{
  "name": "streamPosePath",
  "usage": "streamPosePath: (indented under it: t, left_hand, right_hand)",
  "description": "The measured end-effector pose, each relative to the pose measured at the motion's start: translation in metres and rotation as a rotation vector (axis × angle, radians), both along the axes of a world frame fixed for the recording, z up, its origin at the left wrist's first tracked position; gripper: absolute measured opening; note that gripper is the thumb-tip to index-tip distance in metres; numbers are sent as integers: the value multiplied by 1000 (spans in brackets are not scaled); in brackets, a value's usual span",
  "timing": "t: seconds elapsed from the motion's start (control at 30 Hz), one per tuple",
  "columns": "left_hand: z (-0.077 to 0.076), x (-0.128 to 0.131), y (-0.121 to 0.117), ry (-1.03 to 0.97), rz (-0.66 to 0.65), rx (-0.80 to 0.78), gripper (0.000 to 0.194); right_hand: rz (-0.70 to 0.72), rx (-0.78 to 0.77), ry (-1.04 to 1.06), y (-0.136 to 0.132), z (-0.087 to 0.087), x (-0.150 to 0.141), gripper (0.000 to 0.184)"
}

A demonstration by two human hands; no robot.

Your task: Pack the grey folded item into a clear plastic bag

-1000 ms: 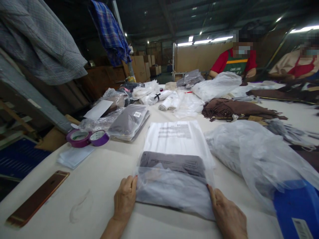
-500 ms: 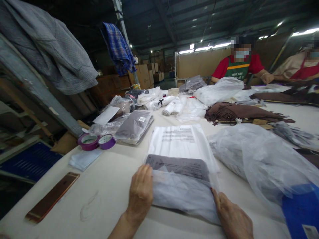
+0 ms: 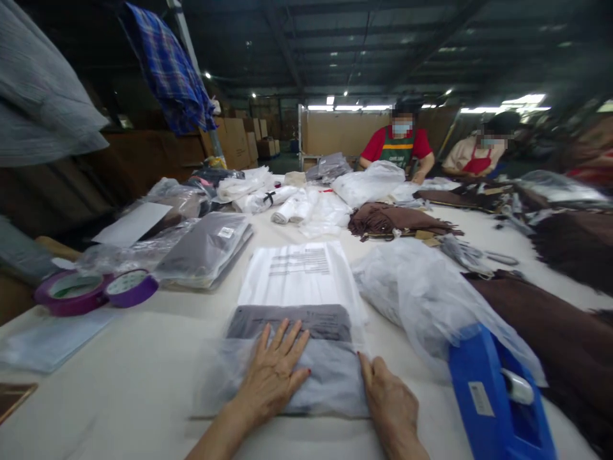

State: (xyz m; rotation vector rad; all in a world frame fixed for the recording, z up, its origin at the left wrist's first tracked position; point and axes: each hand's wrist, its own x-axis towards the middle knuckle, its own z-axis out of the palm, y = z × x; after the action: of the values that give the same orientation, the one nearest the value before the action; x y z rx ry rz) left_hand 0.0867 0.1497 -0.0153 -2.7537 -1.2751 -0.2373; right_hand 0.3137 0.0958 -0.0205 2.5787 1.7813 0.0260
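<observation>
Poly bag (image 3: pixel 306 287) w/ illegible print, L hand (image 3: pixel 275 374) flat, R hand (image 3: pixel 390 406) beside

1. I see a dim hall with a dark beamed ceiling (image 3: pixel 335 38) and strip lights (image 3: pixel 342 107).
2. A tan partition wall (image 3: pixel 335 131) stands at the far end.
3. Cardboard boxes (image 3: pixel 234 137) are stacked at the far left.
4. The long white table (image 3: pixel 119 396) runs toward the far end.
</observation>
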Motion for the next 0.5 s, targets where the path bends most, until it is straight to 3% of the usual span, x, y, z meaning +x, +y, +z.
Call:
streamPosePath:
  t: [0.1, 0.23, 0.33, 0.4, 0.43, 0.5]
  left_hand:
    - [-8, -1, 2, -43, -7, 95, 57]
    - [-20, -2, 8, -82, -34, 173, 54]
    - [-23, -3, 10, -99, -69, 231, 53]
    - [-22, -3, 11, -103, -82, 265, 52]
    - [-22, -3, 11, -104, -86, 275, 52]
    - [-21, -2, 11, -101, -86, 272, 51]
  right_hand:
    - [-66, 88, -21, -5, 0, 4, 36]
    - [18, 209, 0, -35, 16, 16, 29]
    - [27, 559, -7, -74, 35, 42, 21]
    - [-92, 796, -45, -98, 46, 72, 20]
    - [-182, 804, -44, -109, 49, 89, 26]
    - [-358, 666, 87, -123, 53, 121, 39]
